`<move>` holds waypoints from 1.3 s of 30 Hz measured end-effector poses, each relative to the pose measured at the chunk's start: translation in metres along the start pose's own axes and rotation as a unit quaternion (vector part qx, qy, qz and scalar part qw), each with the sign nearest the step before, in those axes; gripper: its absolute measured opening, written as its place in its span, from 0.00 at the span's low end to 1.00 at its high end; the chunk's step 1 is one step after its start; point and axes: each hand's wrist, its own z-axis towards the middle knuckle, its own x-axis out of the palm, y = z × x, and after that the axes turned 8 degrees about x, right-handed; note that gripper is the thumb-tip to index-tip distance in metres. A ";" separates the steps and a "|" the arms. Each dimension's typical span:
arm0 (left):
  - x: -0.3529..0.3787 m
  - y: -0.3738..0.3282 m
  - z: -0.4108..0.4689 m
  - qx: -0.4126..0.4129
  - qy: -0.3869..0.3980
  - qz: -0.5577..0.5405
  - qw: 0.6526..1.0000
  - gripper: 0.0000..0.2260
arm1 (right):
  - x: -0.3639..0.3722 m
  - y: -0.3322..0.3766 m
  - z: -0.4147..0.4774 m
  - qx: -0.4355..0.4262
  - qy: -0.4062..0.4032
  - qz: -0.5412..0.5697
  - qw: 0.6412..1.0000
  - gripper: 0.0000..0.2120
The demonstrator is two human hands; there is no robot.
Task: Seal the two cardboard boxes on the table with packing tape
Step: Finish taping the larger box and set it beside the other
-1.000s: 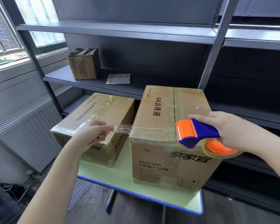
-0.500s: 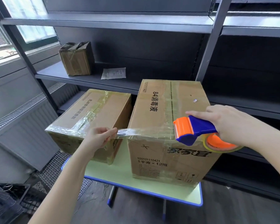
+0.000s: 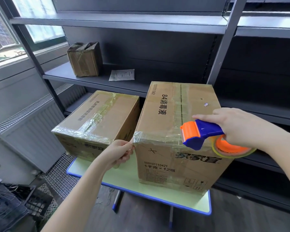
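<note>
Two cardboard boxes on the green table (image 3: 124, 178), we list big to small. Dark metal shelving (image 3: 117, 22) fills everything beyond both sets of fingers.

The table top lies below the left hand (image 3: 117, 153). The taller right box (image 3: 166, 114) stands between the hands, its near-left top corner right at the left fingertips. The lower left box (image 3: 107, 111) sits just beyond and left of those fingertips, and its top is already crossed with clear tape. A small taped box (image 3: 85, 59) is on a shelf, well beyond the left fingers.

The right hand (image 3: 241, 128) grips the blue-and-orange tape dispenser (image 3: 201, 133). Its fingers curl round the handle, with the index finger (image 3: 203, 117) laid straight along the top. The orange head sits at the right box's near top edge; we cannot tell if it presses down.

The left thumb and fingers (image 3: 129, 148) are closed narrow, pinching the free end of the clear tape strip (image 3: 157, 139). The strip runs from that pinch along the box edge to the dispenser.

The tape roll (image 3: 231, 148) hangs just under the right fingers, in front of the box face. A paper slip (image 3: 122, 75) lies on the shelf, far beyond both hands.
</note>
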 end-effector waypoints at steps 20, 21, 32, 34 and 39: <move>0.013 -0.005 -0.011 0.149 -0.294 0.205 0.922 0.08 | 0.000 -0.008 -0.003 0.011 0.010 0.025 1.000 0.38; 0.018 -0.012 -0.019 0.237 -0.337 0.228 0.882 0.08 | 0.000 -0.009 -0.003 0.011 0.010 0.023 1.000 0.38; 0.097 -0.024 -0.019 0.399 -0.248 0.547 0.693 0.25 | 0.003 -0.029 -0.003 -0.011 -0.004 -0.015 1.000 0.38; 0.090 -0.024 -0.016 0.399 -0.244 0.558 0.686 0.23 | 0.005 -0.027 -0.004 -0.020 -0.011 0.001 1.000 0.38; 0.052 -0.029 -0.004 0.372 -0.198 0.559 0.714 0.27 | 0.006 0.000 0.011 -0.018 -0.044 0.039 0.998 0.35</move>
